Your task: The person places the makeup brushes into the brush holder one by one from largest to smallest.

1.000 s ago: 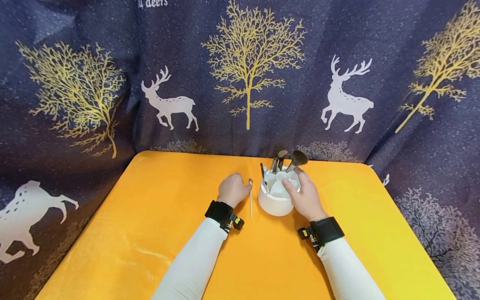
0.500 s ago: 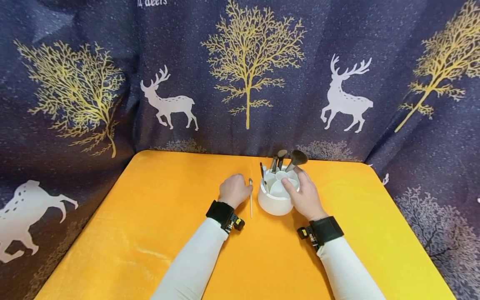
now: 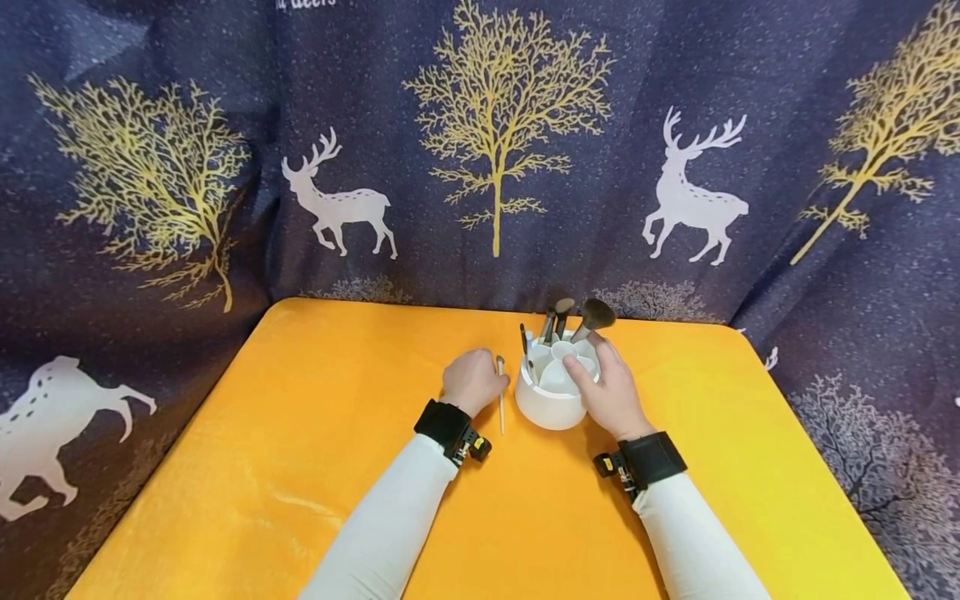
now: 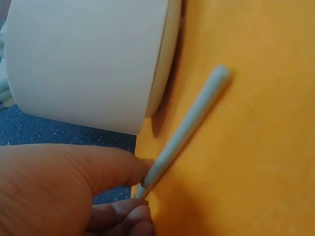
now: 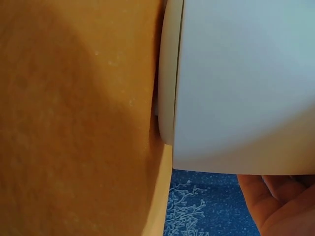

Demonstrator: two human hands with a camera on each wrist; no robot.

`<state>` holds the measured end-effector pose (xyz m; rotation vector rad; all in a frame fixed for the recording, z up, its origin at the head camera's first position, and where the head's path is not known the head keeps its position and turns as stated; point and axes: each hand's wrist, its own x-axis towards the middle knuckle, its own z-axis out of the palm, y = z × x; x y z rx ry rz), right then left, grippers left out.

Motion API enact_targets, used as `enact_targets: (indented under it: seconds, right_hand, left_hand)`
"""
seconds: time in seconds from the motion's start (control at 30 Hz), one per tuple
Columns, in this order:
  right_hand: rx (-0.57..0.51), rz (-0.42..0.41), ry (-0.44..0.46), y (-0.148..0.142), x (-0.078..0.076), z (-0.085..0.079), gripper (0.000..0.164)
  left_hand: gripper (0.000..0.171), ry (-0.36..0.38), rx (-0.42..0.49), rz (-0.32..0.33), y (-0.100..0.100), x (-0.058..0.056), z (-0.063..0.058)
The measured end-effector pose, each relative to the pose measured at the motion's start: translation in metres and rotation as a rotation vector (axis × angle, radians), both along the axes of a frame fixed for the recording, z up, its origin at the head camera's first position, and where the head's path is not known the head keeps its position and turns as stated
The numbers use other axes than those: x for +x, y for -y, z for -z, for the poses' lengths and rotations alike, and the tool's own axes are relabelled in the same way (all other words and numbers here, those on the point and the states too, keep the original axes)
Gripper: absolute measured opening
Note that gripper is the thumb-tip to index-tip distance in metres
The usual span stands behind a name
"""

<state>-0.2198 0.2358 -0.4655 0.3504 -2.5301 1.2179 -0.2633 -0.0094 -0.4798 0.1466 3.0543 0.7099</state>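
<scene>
A slim makeup brush (image 3: 502,406) with a pale handle points toward me on the orange table, left of a white round brush holder (image 3: 551,410). My left hand (image 3: 474,381) has its thumb and curled fingers at the brush near its tip end; in the left wrist view the thumb (image 4: 115,167) and fingers pinch the brush handle (image 4: 189,123). My right hand (image 3: 613,392) grips the holder's right side, thumb over the rim and fingers behind it. Several makeup brushes, including a large fluffy brush (image 3: 597,314), stand in the holder's back and left compartments.
An orange cloth (image 3: 300,450) covers the table. A dark blue curtain (image 3: 450,208) with deer and trees hangs behind its far edge and along both sides. The holder stands near the far edge, close to the brush.
My left hand has shifted slightly to the right against the brush, which stays almost in place. The right hand and the holder have hardly moved.
</scene>
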Motion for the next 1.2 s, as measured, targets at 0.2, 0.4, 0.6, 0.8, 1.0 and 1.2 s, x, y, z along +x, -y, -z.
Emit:
enact_targets:
  seconds: [0.2, 0.4, 0.6, 0.8, 1.0, 1.2]
  right_hand:
    - [-0.003, -0.001, -0.006, 0.0, -0.001, 0.001, 0.065]
    - [0.0, -0.003, -0.007, 0.0, 0.0, -0.001, 0.065]
    - [0.007, 0.002, 0.002, 0.0, 0.0, 0.0, 0.066]
    - [0.009, 0.002, 0.015, 0.0, 0.001, -0.001, 0.066]
    - [0.01, 0.003, 0.02, 0.0, 0.002, -0.002, 0.066]
    - [0.007, 0.006, 0.022, 0.001, 0.001, -0.002, 0.066]
  left_hand:
    - [0.037, 0.009, 0.016, 0.018, 0.001, 0.002, -0.006]
    - [0.031, 0.039, 0.034, 0.015, 0.003, 0.004, -0.011]
    - [0.029, 0.05, 0.036, 0.002, 0.005, 0.002, -0.009]
    - [0.024, 0.052, 0.042, -0.007, 0.007, 0.0, -0.007]
    - [0.025, 0.052, 0.04, -0.017, 0.008, 0.0, -0.009]
    - [0.03, 0.046, 0.081, -0.024, 0.013, -0.002, -0.012]
